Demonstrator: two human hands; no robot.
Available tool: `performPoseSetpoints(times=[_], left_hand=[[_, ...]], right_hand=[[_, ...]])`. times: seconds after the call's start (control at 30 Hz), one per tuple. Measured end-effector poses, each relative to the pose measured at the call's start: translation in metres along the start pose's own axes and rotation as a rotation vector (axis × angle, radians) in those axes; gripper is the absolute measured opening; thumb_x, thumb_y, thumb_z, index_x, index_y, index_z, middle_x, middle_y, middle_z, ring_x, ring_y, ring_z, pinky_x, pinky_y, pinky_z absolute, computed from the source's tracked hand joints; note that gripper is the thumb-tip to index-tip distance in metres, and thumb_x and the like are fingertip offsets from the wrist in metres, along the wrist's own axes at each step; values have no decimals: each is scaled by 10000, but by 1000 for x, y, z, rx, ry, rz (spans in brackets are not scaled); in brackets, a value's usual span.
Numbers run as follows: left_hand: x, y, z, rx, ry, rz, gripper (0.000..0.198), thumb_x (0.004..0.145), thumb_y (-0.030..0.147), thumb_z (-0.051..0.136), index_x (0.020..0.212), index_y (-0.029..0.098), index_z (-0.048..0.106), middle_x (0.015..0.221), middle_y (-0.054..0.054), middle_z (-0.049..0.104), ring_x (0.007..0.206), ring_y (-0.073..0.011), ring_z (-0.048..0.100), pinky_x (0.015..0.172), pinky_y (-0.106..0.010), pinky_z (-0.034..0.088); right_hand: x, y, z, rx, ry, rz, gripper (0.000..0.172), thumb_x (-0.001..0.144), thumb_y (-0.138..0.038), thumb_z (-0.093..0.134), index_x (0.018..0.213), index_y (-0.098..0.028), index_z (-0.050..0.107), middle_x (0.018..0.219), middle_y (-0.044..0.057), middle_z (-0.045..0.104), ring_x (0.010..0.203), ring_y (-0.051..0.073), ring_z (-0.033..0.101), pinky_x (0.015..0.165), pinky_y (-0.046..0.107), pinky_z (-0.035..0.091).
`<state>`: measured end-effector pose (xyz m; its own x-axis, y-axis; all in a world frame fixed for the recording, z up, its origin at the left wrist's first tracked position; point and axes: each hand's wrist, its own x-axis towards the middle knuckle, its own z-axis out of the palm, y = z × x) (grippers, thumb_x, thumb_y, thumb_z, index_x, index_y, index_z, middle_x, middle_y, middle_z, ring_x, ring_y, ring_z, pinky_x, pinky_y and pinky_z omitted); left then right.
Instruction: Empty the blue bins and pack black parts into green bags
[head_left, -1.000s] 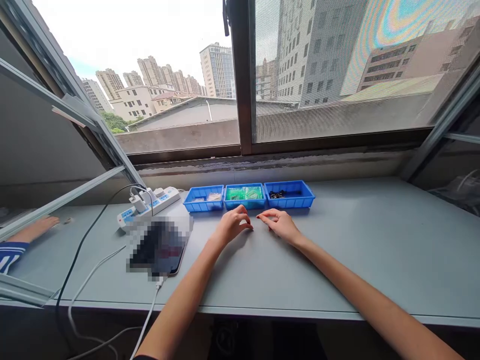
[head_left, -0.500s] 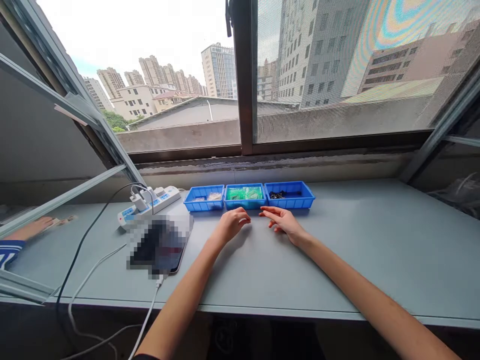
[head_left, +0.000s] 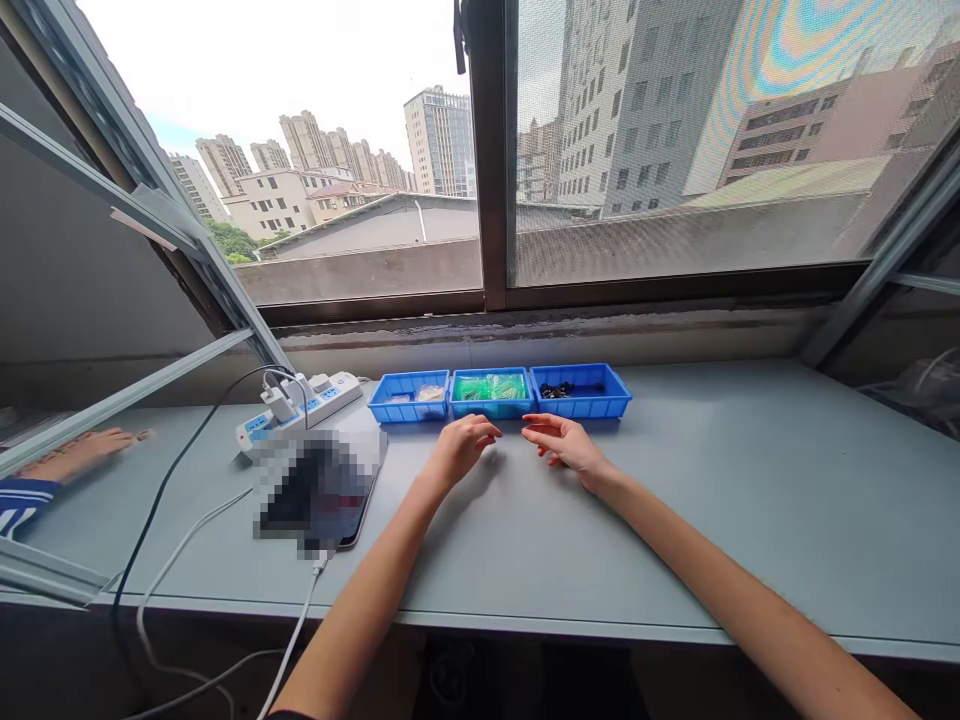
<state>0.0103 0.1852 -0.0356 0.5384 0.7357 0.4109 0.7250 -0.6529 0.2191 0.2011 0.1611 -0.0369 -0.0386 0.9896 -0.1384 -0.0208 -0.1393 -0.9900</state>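
Three small blue trays stand in a row at the back of the grey table (head_left: pixel 675 520). The left tray (head_left: pixel 409 410) holds clear packets, the middle tray (head_left: pixel 491 407) holds green pieces, and the right tray (head_left: pixel 592 405) holds small black parts. My left hand (head_left: pixel 459 450) hovers just in front of the middle tray, fingers loosely curved and apart, holding nothing. My right hand (head_left: pixel 564 442) is beside it, in front of the right tray, fingers stretched toward the left and empty. The two hands' fingertips are a short gap apart.
A white power strip (head_left: pixel 300 403) with plugs lies left of the trays. A phone (head_left: pixel 319 490) on a white cable lies near my left forearm. Another person's hand (head_left: pixel 82 450) rests at the far left, behind a window frame bar. A window sill rises behind the trays.
Both my hands have shifted slightly forward toward the trays and lifted a little off the table. The other person's hand at the far left has moved a little.
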Motion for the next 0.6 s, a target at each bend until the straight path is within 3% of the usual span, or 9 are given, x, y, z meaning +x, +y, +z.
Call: performPoseSetpoints(times=[0.23,0.6], left_hand=[[0,2,-3,15,-16,-16,67,780,162,643,761,212,684,764,16,649,733,-118,585,665,-208,431],[0,5,-5,49,-10,-19,154,852,250,561,767,181,668,768,4,630,653,-95,558,587,-191,385]], right_hand=[[0,1,0,-36,-5,-24,405,564,-361,735,923,-184,675,811,34,666,547,83,512,433,187,368],[1,3,0,-4,-12,-21,391,575,-359,740,918,-181,680,784,31,673,516,70,491,401,170,338]])
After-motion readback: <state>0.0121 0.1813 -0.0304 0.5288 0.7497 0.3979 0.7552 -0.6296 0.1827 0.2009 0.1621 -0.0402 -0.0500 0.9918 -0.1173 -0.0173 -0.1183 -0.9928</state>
